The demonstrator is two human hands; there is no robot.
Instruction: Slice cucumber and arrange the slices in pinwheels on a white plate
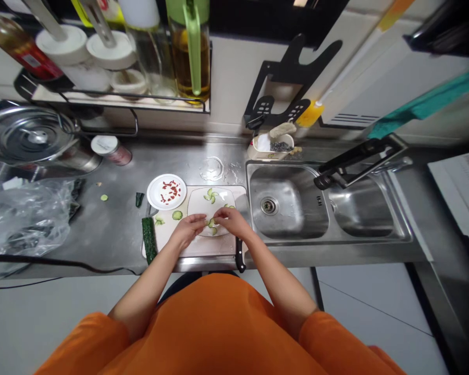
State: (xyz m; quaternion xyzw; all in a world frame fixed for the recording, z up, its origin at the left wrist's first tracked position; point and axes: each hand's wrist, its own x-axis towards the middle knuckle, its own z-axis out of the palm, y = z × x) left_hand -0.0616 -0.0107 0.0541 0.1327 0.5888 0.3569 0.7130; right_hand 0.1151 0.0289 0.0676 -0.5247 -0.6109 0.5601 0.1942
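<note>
Cucumber slices (210, 196) already lie in fanned groups on the square plate (197, 202), where the left hand (192, 227) and right hand (234, 222) apparently pinch another slice, while the main cucumber (149, 237) lies largely uncut alongside.

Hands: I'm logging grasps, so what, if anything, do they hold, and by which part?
It cannot be told: the left hand and right hand have fingertips close together over the square plate, near cucumber slices.

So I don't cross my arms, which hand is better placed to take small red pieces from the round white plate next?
Probably your left hand: it's nearer the round white plate; your right hand, farther right, would likely reach across the left.
</note>
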